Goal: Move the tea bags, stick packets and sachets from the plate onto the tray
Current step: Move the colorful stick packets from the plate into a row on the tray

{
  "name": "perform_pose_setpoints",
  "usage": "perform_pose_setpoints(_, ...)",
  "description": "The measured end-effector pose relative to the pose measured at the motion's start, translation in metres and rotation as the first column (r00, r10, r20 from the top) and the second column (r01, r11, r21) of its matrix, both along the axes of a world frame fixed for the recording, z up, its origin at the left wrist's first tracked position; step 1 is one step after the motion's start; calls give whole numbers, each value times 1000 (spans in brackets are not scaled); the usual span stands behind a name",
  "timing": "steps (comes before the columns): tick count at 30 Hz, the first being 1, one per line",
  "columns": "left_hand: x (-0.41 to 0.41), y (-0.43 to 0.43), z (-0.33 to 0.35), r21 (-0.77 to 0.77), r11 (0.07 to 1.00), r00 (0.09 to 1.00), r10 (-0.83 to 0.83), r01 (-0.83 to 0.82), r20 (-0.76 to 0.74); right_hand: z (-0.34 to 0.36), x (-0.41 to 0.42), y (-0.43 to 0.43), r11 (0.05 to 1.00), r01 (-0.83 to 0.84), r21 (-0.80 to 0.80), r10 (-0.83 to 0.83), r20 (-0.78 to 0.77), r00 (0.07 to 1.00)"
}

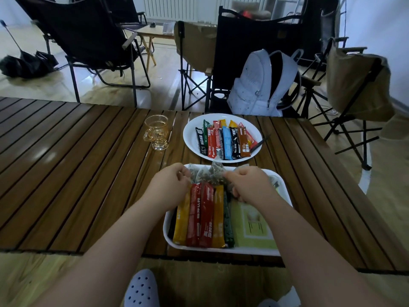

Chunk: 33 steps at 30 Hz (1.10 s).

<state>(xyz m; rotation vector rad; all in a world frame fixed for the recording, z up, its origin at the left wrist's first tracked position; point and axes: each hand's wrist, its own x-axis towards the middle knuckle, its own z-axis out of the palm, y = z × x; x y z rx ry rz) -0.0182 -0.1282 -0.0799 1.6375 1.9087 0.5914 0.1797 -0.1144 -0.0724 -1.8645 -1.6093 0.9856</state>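
Note:
A round white plate (190,138) on the wooden table holds several coloured stick packets (225,141). Nearer me lies a white rectangular tray (282,181) with a row of yellow, red and green stick packets (203,214), a pale green sachet (252,227) and several mesh tea bags (209,175) at its far end. Over that far end, my left hand (170,185) has its fingers curled at the tea bags' left side. My right hand (245,185) pinches tea bags on the right. What lies under both hands is hidden.
A glass cup (156,132) stands left of the plate. A dark thin stick (262,141) leans on the plate's right rim. Folding chairs (93,41) and a white backpack (263,85) stand beyond the table's far edge. My shoe (141,289) shows below the near edge.

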Motion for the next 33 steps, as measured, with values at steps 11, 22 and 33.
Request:
perform_pose_setpoints(11,67,127,16,-28,1000,1000,1,-1,6,-8,57,19,982,176,63,-171,-81,982)
perform_pose_setpoints(22,163,189,8,-288,958,913,-110,-9,-393,-26,103,37,967,251,54,-248,-54,967)
perform_pose_setpoints(33,174,197,-18,-202,977,880,-153,66,-450,-31,109,41,968,246,50,-241,-97,966)
